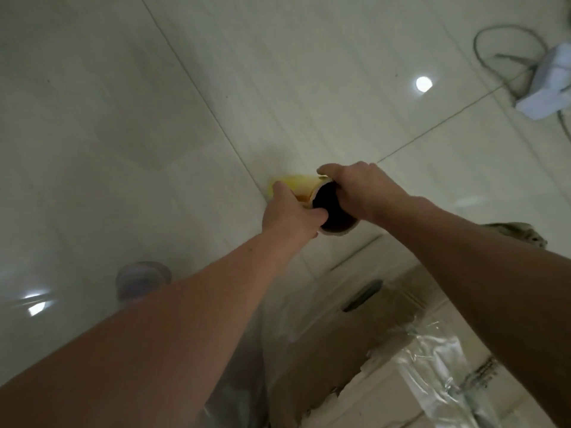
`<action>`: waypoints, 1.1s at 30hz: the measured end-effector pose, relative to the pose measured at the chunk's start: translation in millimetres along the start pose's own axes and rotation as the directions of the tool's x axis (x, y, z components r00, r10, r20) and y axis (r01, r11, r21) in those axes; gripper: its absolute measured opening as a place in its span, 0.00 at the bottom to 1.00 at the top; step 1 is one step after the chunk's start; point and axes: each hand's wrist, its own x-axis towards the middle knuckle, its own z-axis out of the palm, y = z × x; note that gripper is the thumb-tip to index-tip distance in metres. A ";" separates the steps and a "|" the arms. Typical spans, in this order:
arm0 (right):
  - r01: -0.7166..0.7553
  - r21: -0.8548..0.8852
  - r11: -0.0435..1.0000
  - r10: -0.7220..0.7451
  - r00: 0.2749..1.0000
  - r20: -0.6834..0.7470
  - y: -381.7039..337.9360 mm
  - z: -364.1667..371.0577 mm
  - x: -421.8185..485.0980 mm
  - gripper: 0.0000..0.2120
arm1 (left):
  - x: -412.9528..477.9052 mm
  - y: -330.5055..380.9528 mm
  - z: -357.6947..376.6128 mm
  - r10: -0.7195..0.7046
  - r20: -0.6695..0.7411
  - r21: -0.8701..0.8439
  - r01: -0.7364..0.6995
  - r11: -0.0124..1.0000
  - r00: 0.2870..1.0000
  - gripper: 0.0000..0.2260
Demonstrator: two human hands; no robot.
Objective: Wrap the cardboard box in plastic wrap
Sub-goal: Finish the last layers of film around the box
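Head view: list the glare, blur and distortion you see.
Head view: dim, soft all over; lamp glare spots on the glossy floor; wrap roll smeared; plastic wrap on the cardboard box glints; wide-angle stretch swells the left forearm.

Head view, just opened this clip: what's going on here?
A person holds a roll of plastic wrap out over the tiled floor with both bare hands. The left grip curls round the roll's yellowish body; the right grip clasps its open core end. The cardboard box sits at lower right, below the arms, with clear film already over part of it. Wrapping looks partway done.
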 end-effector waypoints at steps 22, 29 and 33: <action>-0.605 0.486 0.631 0.663 0.746 0.068 -15.8 10.0 4.0 0.14 | 56.3 25.9 -30.8 -0.048 0.340 0.191 -0.019 0.981 0.939 0.13; -0.646 0.304 0.700 0.666 0.745 0.048 6.9 18.0 -17.6 0.19 | 60.1 34.0 5.3 0.022 0.502 0.393 -0.251 0.885 0.864 0.16; -0.660 0.401 0.635 0.703 0.709 0.053 17.1 25.7 -20.8 0.17 | 62.3 41.4 16.4 0.096 0.504 0.420 -0.340 0.842 0.858 0.17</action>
